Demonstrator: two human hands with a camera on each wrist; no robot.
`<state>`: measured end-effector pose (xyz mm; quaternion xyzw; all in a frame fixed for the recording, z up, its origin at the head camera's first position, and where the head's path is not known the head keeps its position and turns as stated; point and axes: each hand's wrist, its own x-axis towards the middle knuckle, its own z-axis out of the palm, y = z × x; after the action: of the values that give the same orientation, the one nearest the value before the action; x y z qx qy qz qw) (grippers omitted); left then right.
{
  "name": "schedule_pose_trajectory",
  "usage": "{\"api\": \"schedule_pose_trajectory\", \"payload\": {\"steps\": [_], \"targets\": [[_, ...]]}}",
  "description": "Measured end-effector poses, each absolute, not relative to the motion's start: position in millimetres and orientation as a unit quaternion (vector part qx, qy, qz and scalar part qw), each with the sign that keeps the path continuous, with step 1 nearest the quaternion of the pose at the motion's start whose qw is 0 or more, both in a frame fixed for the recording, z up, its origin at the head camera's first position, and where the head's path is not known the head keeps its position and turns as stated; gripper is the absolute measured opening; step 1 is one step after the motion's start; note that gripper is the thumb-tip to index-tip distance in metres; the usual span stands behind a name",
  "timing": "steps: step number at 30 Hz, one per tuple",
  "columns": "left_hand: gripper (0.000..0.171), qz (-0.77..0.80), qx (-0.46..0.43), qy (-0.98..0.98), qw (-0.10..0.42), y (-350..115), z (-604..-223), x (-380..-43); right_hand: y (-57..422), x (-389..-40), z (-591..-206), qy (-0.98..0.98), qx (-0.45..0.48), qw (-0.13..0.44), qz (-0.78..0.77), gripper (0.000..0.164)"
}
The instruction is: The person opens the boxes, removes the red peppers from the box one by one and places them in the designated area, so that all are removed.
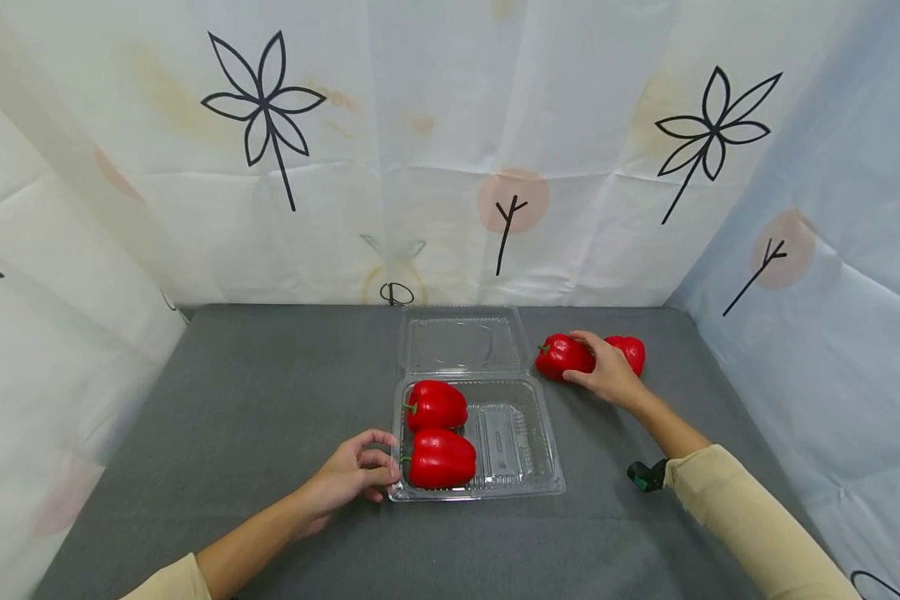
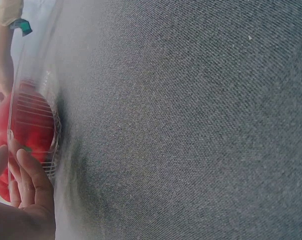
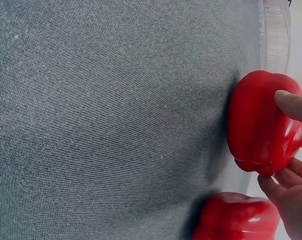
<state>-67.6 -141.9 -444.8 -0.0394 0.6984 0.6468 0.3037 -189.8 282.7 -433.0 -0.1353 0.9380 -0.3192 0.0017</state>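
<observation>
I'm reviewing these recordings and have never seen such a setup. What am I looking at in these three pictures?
There is no robot, just a person's two bare hands. The wide picture comes from a camera on the head; the other two come from cameras on the left and right wrists. On the grey table lies a clear box, its lid open at the back, with two red peppers inside, along the left side. The left hand holds the box's left edge. The right hand grips a third pepper, beside the lid; a fourth pepper lies farther right.
</observation>
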Motion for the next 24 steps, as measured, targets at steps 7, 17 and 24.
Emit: {"api": "schedule_pose_trajectory", "payload": {"steps": [7,17,24], "targets": [[0.049,0.652,-0.029,0.695,0.302,-142.5,-444.9,-67.0,284.5,-190.6,-429.7,0.938,-0.144,0.004,-0.315,0.068],[0.050,0.650,-0.035,0.696,0.303,-143.8,-446.2,-67.6,276.1,-188.8,-415.7,0.940,-0.158,0.014,-0.301,0.075],[0.050,0.650,-0.033,0.696,0.303,-143.7,-445.9,-67.2,259.1,-181.7,-401.5,0.928,-0.185,0.005,-0.322,0.074]]}}
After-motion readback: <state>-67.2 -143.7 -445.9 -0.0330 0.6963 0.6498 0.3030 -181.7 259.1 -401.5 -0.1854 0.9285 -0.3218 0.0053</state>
